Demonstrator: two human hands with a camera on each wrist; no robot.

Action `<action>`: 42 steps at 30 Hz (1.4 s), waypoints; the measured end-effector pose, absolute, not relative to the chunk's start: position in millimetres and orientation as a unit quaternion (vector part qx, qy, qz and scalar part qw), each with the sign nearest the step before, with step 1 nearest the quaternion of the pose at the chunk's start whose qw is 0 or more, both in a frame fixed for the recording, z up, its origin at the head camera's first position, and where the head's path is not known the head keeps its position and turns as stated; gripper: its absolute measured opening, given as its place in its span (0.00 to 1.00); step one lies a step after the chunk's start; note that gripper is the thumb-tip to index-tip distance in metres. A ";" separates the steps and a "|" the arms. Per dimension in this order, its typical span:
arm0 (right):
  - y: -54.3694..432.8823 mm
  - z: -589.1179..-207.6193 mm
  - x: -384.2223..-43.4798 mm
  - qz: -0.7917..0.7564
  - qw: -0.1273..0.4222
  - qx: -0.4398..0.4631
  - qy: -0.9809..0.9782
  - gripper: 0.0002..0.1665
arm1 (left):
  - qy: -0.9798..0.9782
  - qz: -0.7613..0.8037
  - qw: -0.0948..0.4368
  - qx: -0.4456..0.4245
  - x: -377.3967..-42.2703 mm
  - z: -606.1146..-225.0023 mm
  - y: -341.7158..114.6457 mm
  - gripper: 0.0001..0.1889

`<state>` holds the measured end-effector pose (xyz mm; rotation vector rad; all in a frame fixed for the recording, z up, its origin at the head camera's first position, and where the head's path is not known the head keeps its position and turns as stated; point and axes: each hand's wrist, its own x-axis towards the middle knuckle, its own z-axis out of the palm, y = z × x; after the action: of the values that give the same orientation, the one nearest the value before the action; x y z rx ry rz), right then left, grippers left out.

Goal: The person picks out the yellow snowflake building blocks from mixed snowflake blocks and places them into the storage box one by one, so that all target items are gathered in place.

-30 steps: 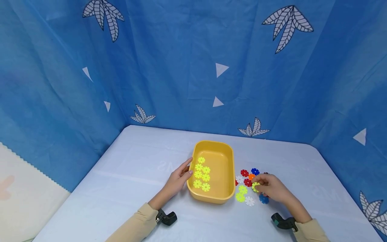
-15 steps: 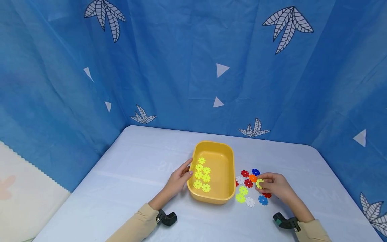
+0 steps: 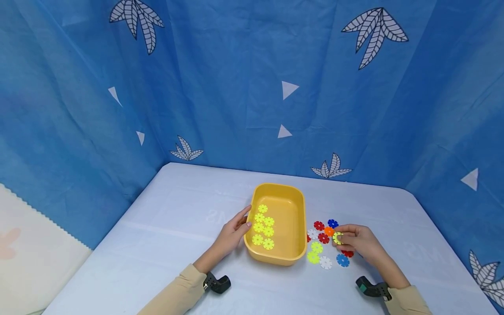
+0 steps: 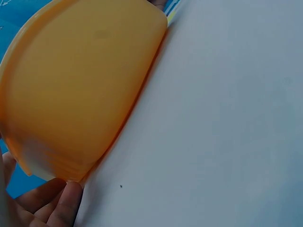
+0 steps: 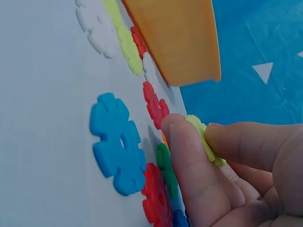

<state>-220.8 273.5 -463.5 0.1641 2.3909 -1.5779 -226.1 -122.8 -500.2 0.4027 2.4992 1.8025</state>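
My left hand [image 3: 232, 232] grips the left side of an orange-yellow plastic tub [image 3: 289, 227]; in the left wrist view its curled fingers [image 4: 68, 203] touch the tub's outer wall. Several neon-yellow notched snowflake discs [image 3: 258, 227] lie along the left part of the tub's floor. Over the loose discs right of the tub, my right hand [image 3: 360, 241] pinches a yellow snowflake disc [image 5: 203, 137] between thumb and finger, held above the tabletop.
Right of the tub lie loose discs: a light blue disc [image 3: 343, 260], a white disc [image 3: 325, 262], yellow discs [image 3: 316, 247], red discs [image 3: 323, 238], an orange disc [image 3: 329, 231] and a dark blue disc [image 3: 333, 223]. A green disc [image 5: 165, 168] shows in the right wrist view. A blue curtain [image 3: 244, 87] hangs behind the white table [image 3: 189, 192].
My right hand has shifted slightly right, lifting the yellow disc between its fingertips, then held nearly still. My left hand and the tub have stayed in place.
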 end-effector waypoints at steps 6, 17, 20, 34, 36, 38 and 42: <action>272.6 -463.0 -221.3 -0.546 0.142 0.055 0.824 0.25 | 0.797 0.591 0.017 0.121 -226.8 -500.3 -123.1 0.29; 268.3 -464.1 -224.0 -0.572 0.150 0.054 0.805 0.25 | 0.797 0.595 0.014 0.107 -226.2 -499.2 -123.7 0.29; 266.0 -462.4 -224.3 -0.572 0.149 0.059 0.804 0.25 | 0.795 0.597 0.014 0.107 -226.3 -498.8 -124.0 0.29; 262.6 -442.6 -238.4 -0.579 0.158 0.033 0.799 0.31 | 0.795 0.596 0.017 0.115 -226.5 -497.9 -124.6 0.29; 261.5 -437.6 -242.5 -0.586 0.164 0.028 0.793 0.30 | 0.796 0.594 0.020 0.115 -227.1 -498.9 -124.0 0.29; 259.3 -431.6 -246.6 -0.592 0.169 0.021 0.788 0.30 | 0.798 0.592 0.022 0.113 -227.0 -499.0 -123.7 0.30; 251.7 -418.1 -254.6 -0.590 0.176 0.003 0.788 0.30 | 0.798 0.591 0.024 0.114 -226.2 -497.7 -123.6 0.30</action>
<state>-254.6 251.7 -418.1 0.0096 2.2311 -1.6715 -226.2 -123.6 -497.7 0.3523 2.4694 1.8304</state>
